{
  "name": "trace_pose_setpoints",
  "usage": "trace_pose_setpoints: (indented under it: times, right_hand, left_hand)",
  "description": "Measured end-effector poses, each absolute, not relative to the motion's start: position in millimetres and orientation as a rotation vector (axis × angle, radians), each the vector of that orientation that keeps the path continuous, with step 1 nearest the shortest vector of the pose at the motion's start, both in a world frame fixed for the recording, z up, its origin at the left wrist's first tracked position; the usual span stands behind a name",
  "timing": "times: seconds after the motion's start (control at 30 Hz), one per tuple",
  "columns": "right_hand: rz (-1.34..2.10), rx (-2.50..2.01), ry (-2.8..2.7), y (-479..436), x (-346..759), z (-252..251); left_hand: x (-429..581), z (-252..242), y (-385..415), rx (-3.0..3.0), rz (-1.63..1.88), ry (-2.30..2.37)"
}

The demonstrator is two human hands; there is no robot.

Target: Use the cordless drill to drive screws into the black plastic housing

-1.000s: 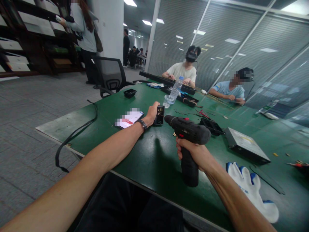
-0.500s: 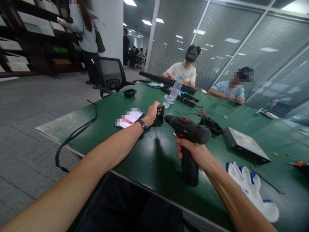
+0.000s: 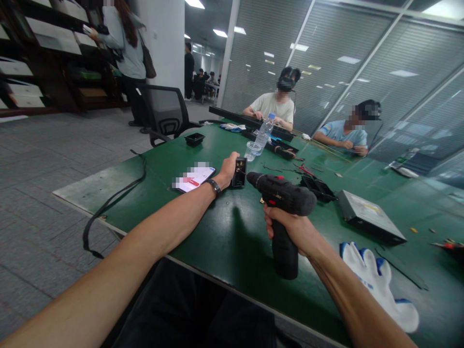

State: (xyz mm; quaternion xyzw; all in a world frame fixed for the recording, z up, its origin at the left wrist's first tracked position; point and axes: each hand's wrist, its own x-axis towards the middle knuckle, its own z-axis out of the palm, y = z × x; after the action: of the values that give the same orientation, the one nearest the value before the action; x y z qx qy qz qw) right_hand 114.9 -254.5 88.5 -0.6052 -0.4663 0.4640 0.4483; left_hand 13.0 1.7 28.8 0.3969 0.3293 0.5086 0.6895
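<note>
Power drill (image 3: 286, 195), black, above green counter (image 3: 210, 241): gripped by right hand (image 3: 288, 224), chuck (image 3: 255, 181) facing small black box (image 3: 239, 174) | black box: held at its left side by left hand (image 3: 227, 171) | phone (image 3: 203, 177): beside left hand | clear cup (image 3: 252, 152), bottle (image 3: 264, 136): beyond black box | white-blue glove (image 3: 386, 296): near counter's right.

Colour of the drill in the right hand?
The drill is black with small touches of red; the head view shows it best.

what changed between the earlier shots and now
No visible change in the work: nothing taken hold of or let go. The right hand still grips the drill, the left hand still holds the black box; the phone and nearest glove stayed put.
</note>
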Motion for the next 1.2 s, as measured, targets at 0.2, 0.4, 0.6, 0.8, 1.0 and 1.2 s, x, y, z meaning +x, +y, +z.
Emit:
trace_pose_setpoints:
  times: [0.2,0.4,0.6,0.8,1.0,1.2]
  right_hand:
    - [1.161,-1.497,-1.141,-255.8,115.3,88.4]
    - [1.153,-1.494,-1.146,-255.5,115.1,88.9]
    - [1.166,-1.488,-1.147,-255.1,116.5,86.4]
    - [1.151,-1.503,-1.143,-254.8,114.1,89.1]
    - [1.139,-1.503,-1.140,-255.1,113.5,89.6]
    - [1.155,-1.503,-1.149,-254.6,114.9,87.7]
  left_hand:
    - [14.0,27.4,3.2,0.884,1.140,0.751]
    - [13.3,27.8,2.4,0.843,1.127,0.732]
    - [13.3,27.3,2.9,0.864,1.130,0.746]
    - [13.0,27.7,1.7,0.887,1.129,0.740]
    - [12.2,29.2,0.2,0.872,1.139,0.739]
    - [12.2,30.3,-0.2,0.899,1.146,0.753]
